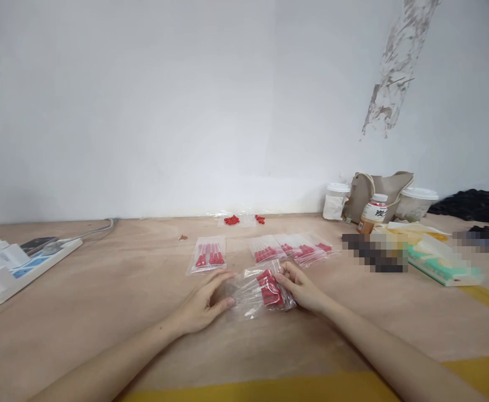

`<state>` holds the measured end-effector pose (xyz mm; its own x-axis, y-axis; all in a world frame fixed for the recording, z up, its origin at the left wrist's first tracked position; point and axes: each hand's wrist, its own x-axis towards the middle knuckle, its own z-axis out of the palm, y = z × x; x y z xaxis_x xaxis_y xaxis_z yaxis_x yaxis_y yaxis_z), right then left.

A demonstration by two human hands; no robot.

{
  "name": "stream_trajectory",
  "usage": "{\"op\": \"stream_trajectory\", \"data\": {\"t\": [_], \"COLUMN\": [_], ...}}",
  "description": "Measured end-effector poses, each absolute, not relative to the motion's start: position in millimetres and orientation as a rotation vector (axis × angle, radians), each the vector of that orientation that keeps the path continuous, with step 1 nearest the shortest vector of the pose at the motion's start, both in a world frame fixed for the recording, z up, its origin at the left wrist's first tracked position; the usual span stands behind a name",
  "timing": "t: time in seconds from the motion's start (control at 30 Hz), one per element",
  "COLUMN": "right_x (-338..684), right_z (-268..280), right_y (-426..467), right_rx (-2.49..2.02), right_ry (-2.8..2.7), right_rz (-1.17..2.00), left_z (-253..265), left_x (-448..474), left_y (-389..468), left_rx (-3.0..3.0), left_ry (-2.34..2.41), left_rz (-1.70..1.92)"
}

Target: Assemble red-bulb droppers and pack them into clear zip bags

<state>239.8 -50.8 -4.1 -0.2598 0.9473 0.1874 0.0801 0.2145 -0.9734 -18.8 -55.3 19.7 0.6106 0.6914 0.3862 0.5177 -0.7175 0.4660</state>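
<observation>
Near the front of the table, my right hand (300, 286) is closed on the right end of a clear plastic bag (250, 312). Inside it lie several thin, pale sticks with red ends (270, 289), the red ends towards my right hand. My left hand (208, 301) is at the bag's other end, thumb and fingers apart; whether it touches the plastic I cannot tell. Just beyond lies a similar flat bag (207, 254) of red-ended sticks. To its right, several more such bags (290, 248) overlap in a row.
Small red pieces (231, 220) on clear plastic lie by the wall. A power strip (38, 271) with plugs and a phone (38, 244) is at left. At right stand a lidded cup (335, 201), a bottle (372, 215), a grey bag (359, 192) and a green-and-yellow pack (441, 259).
</observation>
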Motion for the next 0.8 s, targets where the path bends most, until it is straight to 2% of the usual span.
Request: {"op": "stream_trajectory", "data": {"t": [0.13,0.33,0.57,0.8], "right_x": [245,264,209,152], "right_z": [4,25,30,-1], "right_y": [-55,-36,7,29], "right_rx": [-0.930,-0.978,-0.921,-0.885], "right_ry": [-1.508,-1.172,-0.796,-0.880], "right_rz": [1.421,1.112,1.230,1.170], "left_z": [25,22,12,-3], "left_x": [-2,-19,-46,-44], "left_y": [-56,-14,34,36], "left_rx": [2.625,2.849,2.782,2.761], "left_ry": [1.023,1.246,1.456,1.423], "left_rz": [0.845,0.849,0.521,0.727]}}
